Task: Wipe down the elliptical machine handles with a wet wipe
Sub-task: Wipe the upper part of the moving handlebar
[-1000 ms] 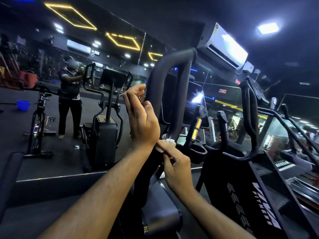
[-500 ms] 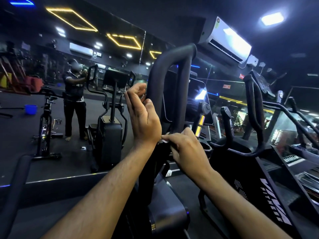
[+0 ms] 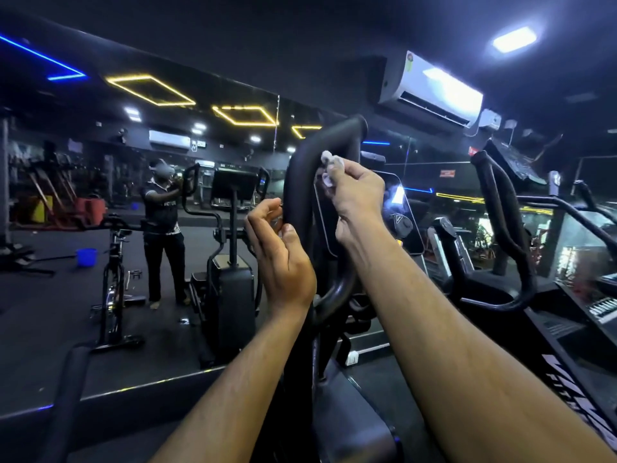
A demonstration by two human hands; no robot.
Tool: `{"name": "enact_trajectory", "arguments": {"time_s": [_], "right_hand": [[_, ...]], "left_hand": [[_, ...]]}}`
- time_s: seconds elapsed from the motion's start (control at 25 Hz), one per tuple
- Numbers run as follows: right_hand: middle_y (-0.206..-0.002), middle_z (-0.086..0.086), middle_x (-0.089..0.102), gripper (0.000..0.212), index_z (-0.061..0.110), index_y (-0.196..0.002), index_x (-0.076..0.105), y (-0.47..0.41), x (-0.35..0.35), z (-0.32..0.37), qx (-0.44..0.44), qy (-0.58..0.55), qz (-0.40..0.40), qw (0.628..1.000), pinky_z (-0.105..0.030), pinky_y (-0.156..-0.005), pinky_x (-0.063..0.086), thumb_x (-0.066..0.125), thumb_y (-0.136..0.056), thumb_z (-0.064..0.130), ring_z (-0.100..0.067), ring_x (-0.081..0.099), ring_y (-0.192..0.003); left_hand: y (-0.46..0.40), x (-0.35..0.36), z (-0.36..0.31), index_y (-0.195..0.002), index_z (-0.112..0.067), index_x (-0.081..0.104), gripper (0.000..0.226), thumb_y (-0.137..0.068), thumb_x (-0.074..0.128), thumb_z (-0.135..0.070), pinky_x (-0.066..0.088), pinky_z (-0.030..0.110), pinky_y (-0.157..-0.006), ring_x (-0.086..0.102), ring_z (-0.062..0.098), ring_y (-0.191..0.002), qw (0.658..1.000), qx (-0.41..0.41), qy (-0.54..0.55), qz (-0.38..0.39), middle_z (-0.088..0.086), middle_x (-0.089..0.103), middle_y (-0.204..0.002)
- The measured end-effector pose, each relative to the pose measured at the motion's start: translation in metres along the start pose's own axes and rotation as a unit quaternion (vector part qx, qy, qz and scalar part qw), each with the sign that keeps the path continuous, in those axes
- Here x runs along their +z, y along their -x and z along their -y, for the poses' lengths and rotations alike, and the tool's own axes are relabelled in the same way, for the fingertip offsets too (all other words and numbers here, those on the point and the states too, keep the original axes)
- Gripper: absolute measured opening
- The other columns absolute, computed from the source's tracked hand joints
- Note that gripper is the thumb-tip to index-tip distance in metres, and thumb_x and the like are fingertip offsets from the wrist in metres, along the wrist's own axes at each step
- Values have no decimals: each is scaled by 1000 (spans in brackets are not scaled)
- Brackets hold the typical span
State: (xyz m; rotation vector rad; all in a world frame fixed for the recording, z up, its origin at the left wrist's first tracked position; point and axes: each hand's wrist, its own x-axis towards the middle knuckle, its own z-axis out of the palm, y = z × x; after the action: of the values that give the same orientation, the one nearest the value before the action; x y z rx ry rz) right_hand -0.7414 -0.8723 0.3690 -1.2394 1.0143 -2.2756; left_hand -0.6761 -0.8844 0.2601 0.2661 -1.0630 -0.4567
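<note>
**Handle in the middle, mirror wall to the left**

The elliptical's near handle (image 3: 302, 182) rises at centre, between the two hands. The left hand (image 3: 278, 253) sits just left of its bar, lower down; the right hand (image 3: 355, 192) is higher, on the bar's right side, with the wet wipe (image 3: 329, 168) in its fingertips against the bar. Behind the right hand stands the console screen (image 3: 399, 215). The second handle (image 3: 507, 228) stands well apart to the right. A wall mirror (image 3: 100, 228) fills the left, with a spin bike (image 3: 112, 282) before it. An air conditioner (image 3: 430, 90) hangs above, behind the handles.
</note>
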Motion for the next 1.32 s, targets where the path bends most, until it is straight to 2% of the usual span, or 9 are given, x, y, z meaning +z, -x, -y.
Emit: {"name": "enact_trajectory", "arguments": {"time_s": [0.2,0.36,0.64,0.76,0.84,0.92,1.04,1.2,1.32], "right_hand": [[-78,6,75,18,19,-82,78,11,-16,-12,-93,237,51,966,-25,-73,55,67,-96,17,-5,67,-73],[-75,5,74,19,21,-80,74,27,-33,-6,-134,355,86,921,-19,-65,55,66,-96,15,-4,69,-70],[-61,-1,64,26,10,-73,61,75,-72,-21,-48,541,232,807,-22,-52,52,54,-98,14,-12,69,-52],[-69,0,70,20,12,-81,68,97,-84,-37,-59,576,229,783,-28,-59,56,57,-97,18,-13,68,-58],[-68,2,69,18,17,-82,70,104,-87,-44,-38,545,207,812,-31,-56,56,60,-97,19,-12,65,-54],[-63,1,67,20,16,-84,73,98,-83,-45,37,467,172,867,-25,-43,48,60,-98,20,-11,60,-44],[-55,-6,63,23,12,-83,74,76,-63,-39,92,363,104,922,-21,-37,41,62,-98,23,-13,52,-38],[-62,-6,63,22,11,-75,73,28,-23,-14,73,198,37,977,-24,-44,44,63,-95,15,-14,56,-48],[-63,-6,62,23,13,-72,71,-11,3,9,110,112,-39,987,-28,-54,48,60,-86,-1,-18,57,-52]], "left_hand": [[0,1,-1,-126,-4,51,33,-94,45,3,40,19,-102,51,6,-116,1000,-1,-1,-4,11,53,-129],[-2,3,1,-126,-6,49,32,-95,43,1,43,28,-105,53,20,-119,1000,5,3,-3,12,53,-129],[-1,1,1,-122,-18,46,30,-97,41,-3,46,36,-104,55,26,-116,1000,9,18,-23,0,52,-125],[-2,1,0,-122,-20,46,29,-97,39,-4,48,40,-104,56,27,-117,998,0,44,-36,-8,50,-123],[-2,1,-1,-122,-24,45,31,-98,39,-4,48,40,-106,57,24,-118,997,-19,66,-43,-7,51,-123],[-4,0,-1,-122,-28,45,32,-99,39,-7,47,40,-108,57,20,-118,995,-46,76,-49,-5,52,-123],[-8,2,0,-124,-27,44,30,-100,39,-10,46,39,-110,56,17,-120,995,-65,71,-40,1,54,-127],[-6,2,1,-123,-30,44,30,-100,39,-13,44,36,-110,55,20,-123,997,-54,53,-23,6,54,-131],[-6,3,2,-122,-31,45,29,-101,39,-12,44,39,-109,54,22,-121,998,-42,39,-21,3,53,-127]]}}
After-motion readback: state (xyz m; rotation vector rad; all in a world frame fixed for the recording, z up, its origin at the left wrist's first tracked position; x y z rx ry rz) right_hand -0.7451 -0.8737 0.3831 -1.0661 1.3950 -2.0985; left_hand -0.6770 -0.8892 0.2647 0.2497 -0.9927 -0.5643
